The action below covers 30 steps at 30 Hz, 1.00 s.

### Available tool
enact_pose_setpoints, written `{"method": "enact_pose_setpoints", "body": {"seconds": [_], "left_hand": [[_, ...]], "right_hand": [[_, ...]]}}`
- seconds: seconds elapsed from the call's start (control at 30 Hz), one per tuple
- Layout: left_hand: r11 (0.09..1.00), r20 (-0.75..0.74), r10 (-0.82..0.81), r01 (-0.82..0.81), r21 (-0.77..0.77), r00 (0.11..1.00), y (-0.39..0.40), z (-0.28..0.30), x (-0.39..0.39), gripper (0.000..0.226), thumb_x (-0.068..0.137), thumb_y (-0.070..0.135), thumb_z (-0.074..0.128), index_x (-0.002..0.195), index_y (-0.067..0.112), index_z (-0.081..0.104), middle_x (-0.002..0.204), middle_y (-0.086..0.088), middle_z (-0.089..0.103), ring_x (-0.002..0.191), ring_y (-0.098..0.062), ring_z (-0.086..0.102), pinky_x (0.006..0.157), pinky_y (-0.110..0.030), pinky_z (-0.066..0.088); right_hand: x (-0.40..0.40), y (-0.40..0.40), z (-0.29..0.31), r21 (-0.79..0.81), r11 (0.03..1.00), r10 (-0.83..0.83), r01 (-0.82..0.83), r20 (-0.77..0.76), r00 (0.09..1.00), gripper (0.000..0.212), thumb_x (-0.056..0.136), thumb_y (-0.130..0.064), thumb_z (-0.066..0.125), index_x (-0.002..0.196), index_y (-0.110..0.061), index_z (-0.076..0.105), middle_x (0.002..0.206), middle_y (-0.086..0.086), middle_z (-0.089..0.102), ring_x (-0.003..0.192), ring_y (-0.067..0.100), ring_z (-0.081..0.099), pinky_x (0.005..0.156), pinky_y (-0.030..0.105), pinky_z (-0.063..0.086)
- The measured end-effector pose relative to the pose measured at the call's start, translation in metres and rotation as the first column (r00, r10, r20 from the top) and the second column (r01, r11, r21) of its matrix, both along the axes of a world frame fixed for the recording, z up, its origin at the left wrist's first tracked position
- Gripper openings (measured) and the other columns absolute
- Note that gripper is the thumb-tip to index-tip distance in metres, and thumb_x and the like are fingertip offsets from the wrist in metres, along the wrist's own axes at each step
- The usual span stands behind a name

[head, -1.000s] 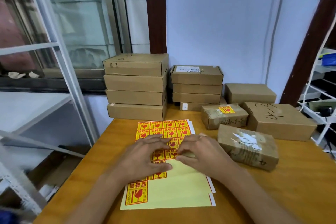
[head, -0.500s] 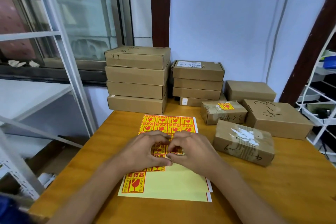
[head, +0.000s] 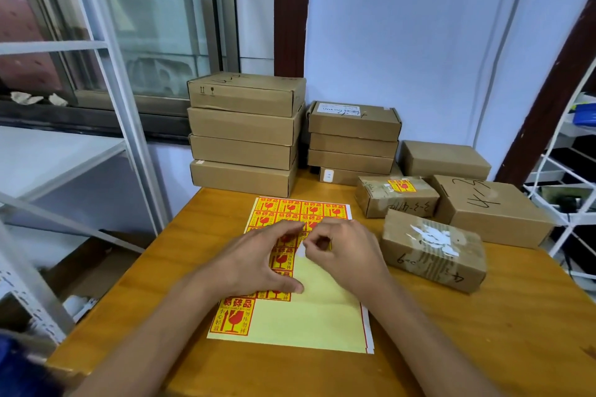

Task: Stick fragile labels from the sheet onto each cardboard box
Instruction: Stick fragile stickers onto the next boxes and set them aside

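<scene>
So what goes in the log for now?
left hand holds label sheet flat | right hand peels fragile label | taped box unlabelled

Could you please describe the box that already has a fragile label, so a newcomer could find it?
On the orange wooden table, look right of the yellow label sheet. The small taped cardboard box there alone carries a yellow-and-red fragile sticker on top.

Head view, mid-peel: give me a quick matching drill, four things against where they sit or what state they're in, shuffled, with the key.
Things
1. right hand
2. left hand
3. small taped box
4. box with torn white patch

States
A. already bears a fragile label on top
B. rests on the label sheet, holding it down
C. nearest box to the right hand, no fragile label visible
D. pinches a label at the sheet's middle

Pairs: 1-D, 2-B, 3-A, 4-C
</scene>
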<state>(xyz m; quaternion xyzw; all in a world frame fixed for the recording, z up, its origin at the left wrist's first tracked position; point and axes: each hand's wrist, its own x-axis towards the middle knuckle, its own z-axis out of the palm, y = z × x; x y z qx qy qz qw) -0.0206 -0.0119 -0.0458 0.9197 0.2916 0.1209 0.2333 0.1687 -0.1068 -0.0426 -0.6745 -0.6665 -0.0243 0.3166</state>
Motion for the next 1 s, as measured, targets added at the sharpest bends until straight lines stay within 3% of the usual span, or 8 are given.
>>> {"method": "enact_pose_setpoints", "body": {"seconds": [0.2,0.3,0.4,0.53,0.67,0.8,0.9,1.0], "left_hand": [[0.992,0.061,0.018,-0.01,-0.128,0.998,0.002,-0.003,-0.002,0.128,0.052,0.071,0.087,0.15,0.06,0.006,0.155,0.03,0.033,0.143,0.0,0.035,0.117,-0.04,0.038],[1.0,-0.028,0.005,-0.004,0.017,1.0,-0.002,0.001,-0.002,0.104,0.063,0.08,0.074,0.149,0.055,0.022,0.155,0.031,0.029,0.143,0.0,0.031,0.116,-0.039,0.038],[0.994,0.181,-0.033,0.013,0.108,0.983,-0.005,0.005,0.001,0.047,0.087,0.073,0.055,0.121,0.041,0.064,0.133,0.024,0.053,0.128,-0.004,0.05,0.1,-0.041,0.049],[0.947,0.539,0.138,0.049,-0.318,0.831,-0.022,0.018,0.008,0.043,0.102,0.049,0.046,0.087,0.023,0.077,0.088,0.002,0.075,0.087,-0.01,0.069,0.077,-0.024,0.052],[0.88,0.573,0.268,0.046,-0.474,0.775,-0.024,0.021,0.01,0.031,0.097,0.036,0.056,0.086,0.013,0.075,0.08,0.003,0.074,0.079,-0.004,0.069,0.074,-0.019,0.05],[0.877,0.592,0.264,0.066,-0.475,0.761,-0.021,0.019,0.009,0.022,0.101,0.023,0.056,0.099,0.012,0.075,0.089,-0.002,0.076,0.081,-0.01,0.071,0.072,-0.02,0.052],[0.892,0.597,0.156,0.147,-0.427,0.787,-0.026,0.02,0.012,0.021,0.101,0.02,0.054,0.099,0.01,0.072,0.084,-0.006,0.075,0.08,-0.015,0.072,0.072,-0.022,0.051],[0.909,0.586,0.082,0.18,-0.375,0.807,-0.027,0.018,0.013,0.02,0.099,0.026,0.059,0.102,0.012,0.073,0.09,-0.006,0.075,0.085,-0.02,0.073,0.072,-0.029,0.055]], "right_hand": [[0.006,-0.002,0.009,0.37,0.902,-0.088,0.224,-0.35,0.933,0.014,0.096,-0.025,0.068,0.082,-0.025,0.073,0.075,-0.014,0.063,0.07,0.011,0.061,0.057,0.031,0.049],[0.008,-0.009,0.014,0.451,0.855,-0.086,0.256,-0.363,0.928,0.019,0.099,-0.034,0.064,0.082,-0.028,0.07,0.063,-0.009,0.057,0.062,0.014,0.056,0.052,0.037,0.045],[0.004,-0.01,0.005,0.407,0.904,0.021,0.133,-0.353,0.935,0.029,0.103,-0.048,0.055,0.089,-0.029,0.07,0.054,-0.006,0.055,0.05,0.017,0.055,0.049,0.043,0.046],[-0.01,-0.009,-0.004,0.405,0.914,0.111,-0.022,-0.197,0.974,0.028,0.103,-0.05,0.06,0.092,-0.029,0.073,0.063,-0.014,0.066,0.054,0.008,0.062,0.049,0.035,0.05],[-0.012,-0.008,-0.003,0.364,0.93,0.115,-0.058,-0.135,0.984,0.027,0.099,-0.058,0.061,0.102,-0.034,0.074,0.076,-0.019,0.067,0.063,0.007,0.062,0.052,0.024,0.048],[-0.013,-0.012,0.002,0.3,0.952,0.183,-0.058,-0.407,0.895,0.029,0.096,-0.059,0.063,0.115,-0.036,0.064,0.065,-0.005,0.058,0.057,0.013,0.056,0.051,0.039,0.045],[-0.01,-0.012,0.006,0.241,0.969,0.169,-0.045,-0.527,0.833,0.012,0.096,-0.042,0.072,0.097,-0.03,0.069,0.062,-0.006,0.046,0.058,0.009,0.044,0.053,0.032,0.038],[-0.005,-0.011,0.007,0.209,0.977,0.155,-0.048,-0.535,0.83,0.018,0.094,-0.026,0.076,0.076,-0.022,0.071,0.064,-0.011,0.043,0.063,0.006,0.041,0.058,0.028,0.036]]}}
